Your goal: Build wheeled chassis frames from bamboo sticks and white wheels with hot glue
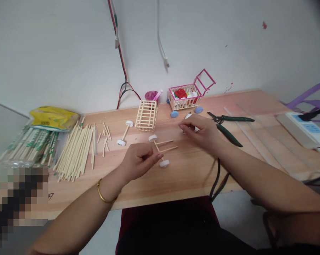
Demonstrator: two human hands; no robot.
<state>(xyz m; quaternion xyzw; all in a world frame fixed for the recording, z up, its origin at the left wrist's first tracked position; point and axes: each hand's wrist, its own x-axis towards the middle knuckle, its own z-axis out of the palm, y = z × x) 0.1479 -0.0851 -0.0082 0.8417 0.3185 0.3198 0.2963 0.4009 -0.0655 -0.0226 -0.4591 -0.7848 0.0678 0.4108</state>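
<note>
My left hand (141,160) is closed, its thumb stretched over the curled fingers; the thumb tip is right beside a wooden stick axle (156,146) with a white cap wheel at each end. Two thin sticks (166,142) point right from that axle. Whatever the left fingers hold, if anything, is hidden. My right hand (202,130) is closed in a pinch above the table, in front of white round pieces (188,116) that it partly covers. What sits in its fingertips is too small to make out. A second axle with white wheels (125,132) lies to the left.
A stick crate (146,116) stands behind, near a purple cup (150,95) and a pink-trimmed stick cart (185,97) holding caps. Green-handled pruning shears (230,129) and a power strip (304,129) lie right. Loose sticks (76,152) and a yellow packet (53,118) are left.
</note>
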